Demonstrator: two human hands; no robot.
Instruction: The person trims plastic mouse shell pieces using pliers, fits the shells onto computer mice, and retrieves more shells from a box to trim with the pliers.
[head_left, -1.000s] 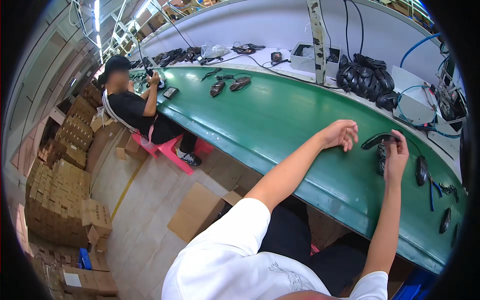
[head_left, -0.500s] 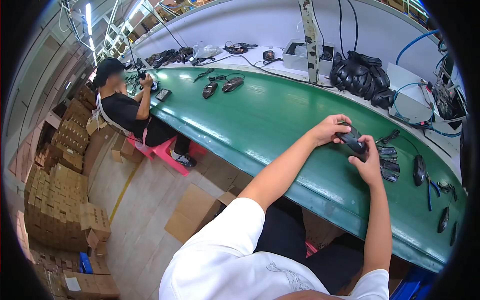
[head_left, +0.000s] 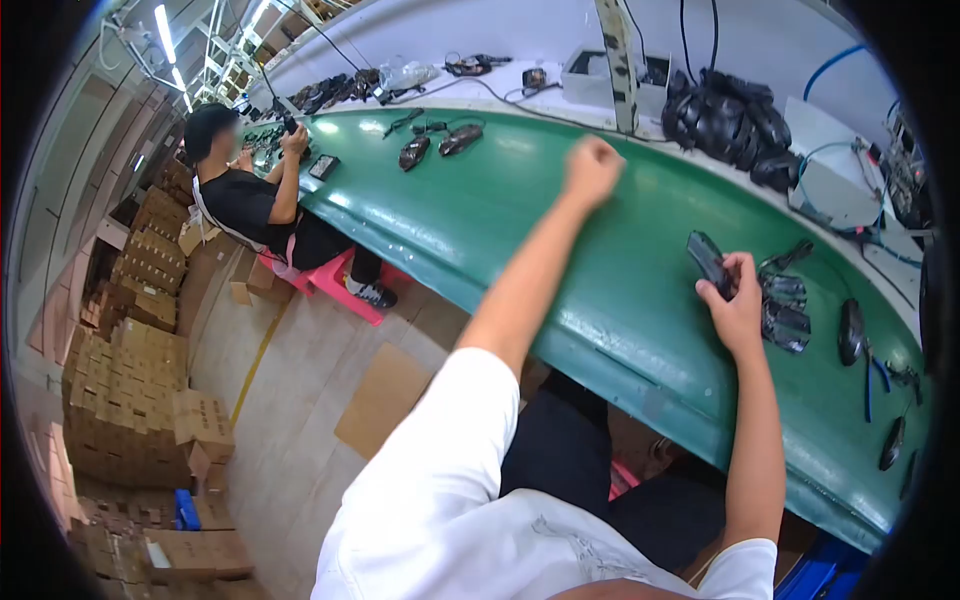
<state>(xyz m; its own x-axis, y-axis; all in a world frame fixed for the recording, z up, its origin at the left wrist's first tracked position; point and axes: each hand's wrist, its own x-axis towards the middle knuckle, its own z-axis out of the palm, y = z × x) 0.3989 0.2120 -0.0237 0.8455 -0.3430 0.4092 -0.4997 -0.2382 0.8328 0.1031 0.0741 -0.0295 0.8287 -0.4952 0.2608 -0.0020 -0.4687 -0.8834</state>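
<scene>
My right hand (head_left: 735, 295) grips a black computer mouse (head_left: 707, 258) between thumb and fingers, tilted above the green work surface (head_left: 520, 215). Its near end is hidden by the fingers. My left hand (head_left: 594, 172) is away from it, over the far side of the green surface, smeared by motion. The fingers look curled, but whether anything is in them does not show. Just right of my right hand lie glossy black mouse shell pieces (head_left: 786, 325). A corded black mouse (head_left: 851, 332) and blue-handled pliers (head_left: 872, 388) rest further right.
A heap of black shells (head_left: 730, 125) sits on the back ledge by a metal post (head_left: 618, 70) and a white box (head_left: 600, 82). Two dark mice (head_left: 460, 139) lie further left. A co-worker (head_left: 240, 180) sits at the left. Cartons (head_left: 125, 385) are stacked on the floor.
My left hand has let go of the mouse and moved left and away across the green surface. My right hand keeps hold of the mouse, which is now turned differently.
</scene>
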